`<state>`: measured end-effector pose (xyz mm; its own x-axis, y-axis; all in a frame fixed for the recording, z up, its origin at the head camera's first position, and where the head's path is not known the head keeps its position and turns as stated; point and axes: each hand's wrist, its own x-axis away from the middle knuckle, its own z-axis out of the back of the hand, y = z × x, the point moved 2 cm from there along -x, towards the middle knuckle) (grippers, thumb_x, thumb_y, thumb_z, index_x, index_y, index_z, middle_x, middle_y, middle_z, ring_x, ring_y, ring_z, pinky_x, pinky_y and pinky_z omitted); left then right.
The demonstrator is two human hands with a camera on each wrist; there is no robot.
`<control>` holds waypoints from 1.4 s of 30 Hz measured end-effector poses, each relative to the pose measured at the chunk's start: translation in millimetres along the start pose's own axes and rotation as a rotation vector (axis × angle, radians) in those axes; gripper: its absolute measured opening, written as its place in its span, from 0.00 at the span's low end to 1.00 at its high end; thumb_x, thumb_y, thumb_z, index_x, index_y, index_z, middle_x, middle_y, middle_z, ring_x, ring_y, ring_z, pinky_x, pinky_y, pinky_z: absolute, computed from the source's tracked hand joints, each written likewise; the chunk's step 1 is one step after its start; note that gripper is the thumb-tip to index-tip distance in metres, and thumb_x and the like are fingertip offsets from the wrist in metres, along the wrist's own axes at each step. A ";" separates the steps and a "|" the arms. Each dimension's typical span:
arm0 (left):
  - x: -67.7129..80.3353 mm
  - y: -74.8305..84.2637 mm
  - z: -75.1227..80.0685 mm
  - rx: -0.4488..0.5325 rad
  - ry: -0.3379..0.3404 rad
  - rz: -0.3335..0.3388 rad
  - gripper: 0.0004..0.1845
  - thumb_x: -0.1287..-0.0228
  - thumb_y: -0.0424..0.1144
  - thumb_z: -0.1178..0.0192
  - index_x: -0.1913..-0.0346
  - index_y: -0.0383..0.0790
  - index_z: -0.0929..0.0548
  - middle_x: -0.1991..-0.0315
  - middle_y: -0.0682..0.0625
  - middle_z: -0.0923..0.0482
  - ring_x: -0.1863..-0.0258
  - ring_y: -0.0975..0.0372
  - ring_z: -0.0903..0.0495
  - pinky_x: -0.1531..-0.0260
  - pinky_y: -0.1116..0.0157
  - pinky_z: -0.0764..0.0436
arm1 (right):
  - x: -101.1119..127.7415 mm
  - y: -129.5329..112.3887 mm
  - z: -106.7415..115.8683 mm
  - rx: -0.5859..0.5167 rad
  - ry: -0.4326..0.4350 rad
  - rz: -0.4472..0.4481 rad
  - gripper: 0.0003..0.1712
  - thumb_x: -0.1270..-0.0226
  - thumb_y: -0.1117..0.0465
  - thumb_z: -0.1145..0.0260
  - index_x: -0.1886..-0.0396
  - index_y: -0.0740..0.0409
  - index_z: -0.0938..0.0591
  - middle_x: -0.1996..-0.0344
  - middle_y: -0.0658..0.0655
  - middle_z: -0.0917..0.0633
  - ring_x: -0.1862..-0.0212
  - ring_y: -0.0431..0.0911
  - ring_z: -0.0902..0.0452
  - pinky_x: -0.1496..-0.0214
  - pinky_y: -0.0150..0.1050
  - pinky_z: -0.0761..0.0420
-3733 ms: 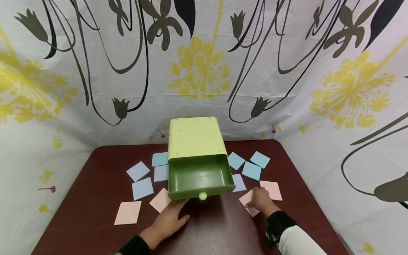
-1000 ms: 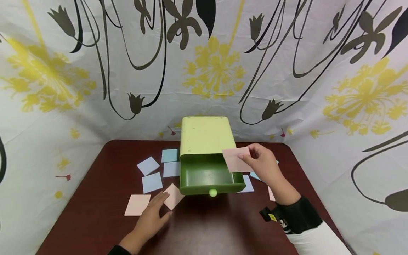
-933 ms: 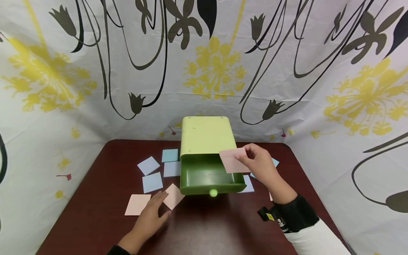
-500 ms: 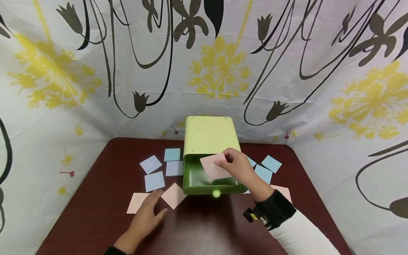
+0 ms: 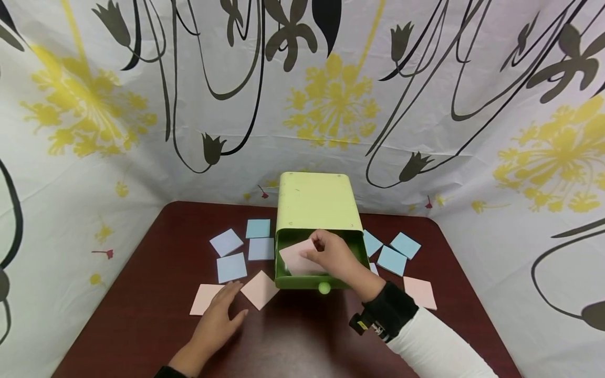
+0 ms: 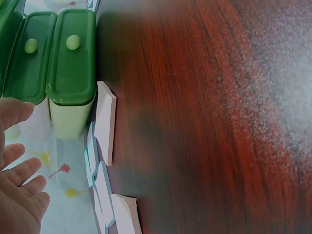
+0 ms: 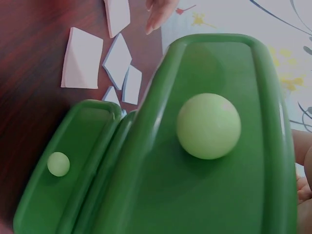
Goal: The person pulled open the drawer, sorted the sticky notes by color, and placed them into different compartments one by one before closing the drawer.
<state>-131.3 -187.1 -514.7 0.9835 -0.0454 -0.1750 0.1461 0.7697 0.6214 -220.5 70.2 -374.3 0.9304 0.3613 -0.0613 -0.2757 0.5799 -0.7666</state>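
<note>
In the head view my right hand (image 5: 337,257) pinches a pink sticky-note pad (image 5: 299,260) between thumb and fingers. That pad is inside the outline of the pulled-out green top drawer (image 5: 298,282) of a small pale-yellow cabinet (image 5: 316,202). Seen by the right wrist camera, the drawer's front with its round knob (image 7: 208,126) hides the pad and most of the hand. On the left, my left hand (image 5: 215,320) lies relaxed by two more pink pads, one partly under its fingers (image 5: 229,294) in view and one diamond-wise pad (image 5: 260,290) beside the fingertips.
Several blue and lilac pads (image 5: 231,268) lie left of the cabinet. More light-blue pads (image 5: 392,261) and a pink pad (image 5: 419,292) lie to its right. Lower drawers (image 6: 73,63) are shut. A patterned cloth (image 5: 236,115) encloses the dark wooden table (image 5: 142,315).
My right hand picked up a pink pad from the right side of the table, raised it, and carried it left and down to the open drawer. My left hand shifted left, away from the cabinet.
</note>
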 end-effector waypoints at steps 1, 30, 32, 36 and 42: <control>-0.1 0.6 -0.2 0.001 0.001 -0.003 0.32 0.44 0.35 0.30 0.36 0.32 0.28 0.35 0.37 0.31 0.32 0.43 0.36 0.37 0.45 0.34 | 0.1 0.5 -0.8 -0.002 -0.004 -0.003 0.14 0.38 0.62 0.30 0.72 0.57 0.30 0.78 0.52 0.36 0.75 0.44 0.41 0.72 0.35 0.38; -1.4 4.5 -3.8 -0.002 -0.031 0.016 0.32 0.43 0.36 0.31 0.36 0.33 0.27 0.34 0.38 0.31 0.32 0.44 0.37 0.36 0.46 0.34 | -4.3 11.1 -0.1 0.116 -0.080 -0.132 0.28 0.36 0.67 0.34 0.35 0.66 0.27 0.59 0.57 0.19 0.68 0.44 0.28 0.65 0.36 0.28; -1.6 4.7 -4.4 -0.005 -0.024 0.009 0.32 0.44 0.36 0.31 0.36 0.33 0.27 0.34 0.38 0.31 0.32 0.44 0.37 0.36 0.46 0.34 | -3.6 11.8 0.6 0.125 -0.076 -0.132 0.28 0.36 0.67 0.34 0.36 0.66 0.27 0.57 0.58 0.18 0.66 0.44 0.25 0.66 0.36 0.25; -1.8 5.3 -5.5 -0.013 -0.018 -0.004 0.32 0.44 0.35 0.30 0.36 0.33 0.27 0.35 0.37 0.31 0.32 0.44 0.36 0.36 0.46 0.34 | -2.1 12.2 1.6 0.173 -0.064 -0.115 0.26 0.36 0.69 0.34 0.37 0.67 0.25 0.55 0.61 0.16 0.58 0.48 0.19 0.64 0.36 0.20; -2.2 6.3 -7.6 -0.020 -0.016 -0.015 0.32 0.45 0.35 0.30 0.36 0.33 0.27 0.35 0.37 0.30 0.33 0.44 0.35 0.36 0.46 0.33 | 0.5 13.3 4.3 0.235 -0.053 -0.116 0.25 0.34 0.68 0.37 0.37 0.65 0.25 0.50 0.62 0.17 0.49 0.53 0.20 0.62 0.38 0.21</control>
<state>-133.3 -177.4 -516.2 0.9828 -0.0668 -0.1721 0.1588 0.7812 0.6038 -224.7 81.2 -381.8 0.9469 0.3166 0.0567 -0.2220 0.7709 -0.5971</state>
